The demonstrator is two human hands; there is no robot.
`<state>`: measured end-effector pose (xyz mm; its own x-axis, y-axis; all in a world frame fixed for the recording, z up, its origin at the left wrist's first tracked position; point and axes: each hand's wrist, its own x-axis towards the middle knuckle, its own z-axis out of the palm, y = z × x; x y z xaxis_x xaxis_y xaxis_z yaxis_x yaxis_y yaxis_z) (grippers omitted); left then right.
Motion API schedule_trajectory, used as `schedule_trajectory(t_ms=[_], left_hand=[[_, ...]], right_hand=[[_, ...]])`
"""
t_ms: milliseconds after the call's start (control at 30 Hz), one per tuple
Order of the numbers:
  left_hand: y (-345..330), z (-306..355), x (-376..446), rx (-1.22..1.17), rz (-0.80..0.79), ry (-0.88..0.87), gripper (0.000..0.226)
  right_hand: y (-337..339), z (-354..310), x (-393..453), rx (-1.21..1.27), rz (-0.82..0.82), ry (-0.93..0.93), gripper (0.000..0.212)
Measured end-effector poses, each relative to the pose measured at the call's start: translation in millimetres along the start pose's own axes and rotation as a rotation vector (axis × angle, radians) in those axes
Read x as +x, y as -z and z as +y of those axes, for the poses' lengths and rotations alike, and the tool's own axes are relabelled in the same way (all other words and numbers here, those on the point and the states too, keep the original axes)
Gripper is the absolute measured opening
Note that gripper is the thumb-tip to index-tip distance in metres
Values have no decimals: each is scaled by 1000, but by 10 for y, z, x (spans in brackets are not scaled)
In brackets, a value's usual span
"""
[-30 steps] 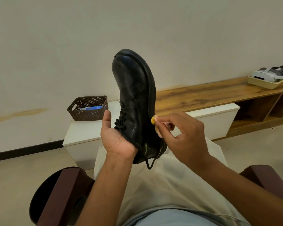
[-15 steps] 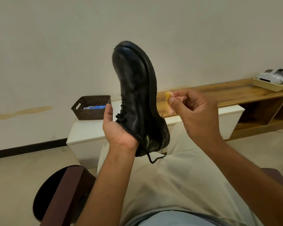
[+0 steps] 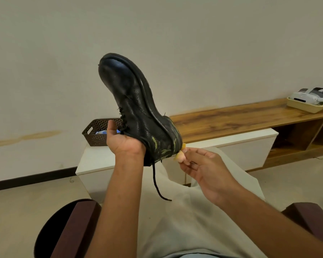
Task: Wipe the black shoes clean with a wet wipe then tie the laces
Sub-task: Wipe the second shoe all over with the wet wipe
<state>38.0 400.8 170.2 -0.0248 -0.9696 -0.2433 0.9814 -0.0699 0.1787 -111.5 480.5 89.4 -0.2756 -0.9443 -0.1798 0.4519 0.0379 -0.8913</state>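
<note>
Our left hand point(image 3: 126, 144) grips the black shoe point(image 3: 138, 110) around its ankle opening, thumb raised beside the laces, and holds it up in front of us with the toe pointing up and slightly left and the sole turned to the right. Our right hand point(image 3: 205, 170) pinches a small crumpled wad of wet wipe point(image 3: 181, 154), yellowish and pinkish in colour, between thumb and fingertips, and the wad touches the shoe at the heel end of the sole. Yellow-green smears show on the leather near the heel. One loose lace point(image 3: 157, 183) hangs from the shoe down over our lap, its tip lying on the pale trousers point(image 3: 175, 220). Dark reddish-brown armrests point(image 3: 76, 228) stand at either side of our legs. Beyond our knees is a low white cabinet point(image 3: 99, 159); a dark perforated basket point(image 3: 97, 132) sits at the far left corner of its top, partly hidden by our left hand and the shoe, with something blue inside. To the right a long wooden bench point(image 3: 241, 118) runs along the wall, and near its far right end lies a cream tray point(image 3: 304, 107) carrying a white and grey device that we cannot identify.
</note>
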Motion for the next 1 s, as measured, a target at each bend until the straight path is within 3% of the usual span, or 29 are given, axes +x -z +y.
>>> schedule_trajectory(t_ms=[167, 300, 500, 733, 867, 1000], left_hand=[[33, -24, 35, 12, -23, -51, 29], [12, 18, 20, -77, -258, -26, 31], [-92, -38, -144, 135, -397, 34, 46], [-114, -18, -416, 559, -540, 23, 48], [-59, 32, -506, 755, -563, 2, 49], [10, 50, -506, 797, -563, -9, 50]], right_hand=[[-59, 51, -66, 63, 26, 33, 10], [-104, -60, -125, 55, 44, 137, 9], [-111, -90, -185, 5, 135, 223, 9], [-107, -104, -231, -79, 148, 301, 11], [-125, -187, -245, -131, 138, 389, 8], [-113, -279, -255, -231, 99, 519, 9]])
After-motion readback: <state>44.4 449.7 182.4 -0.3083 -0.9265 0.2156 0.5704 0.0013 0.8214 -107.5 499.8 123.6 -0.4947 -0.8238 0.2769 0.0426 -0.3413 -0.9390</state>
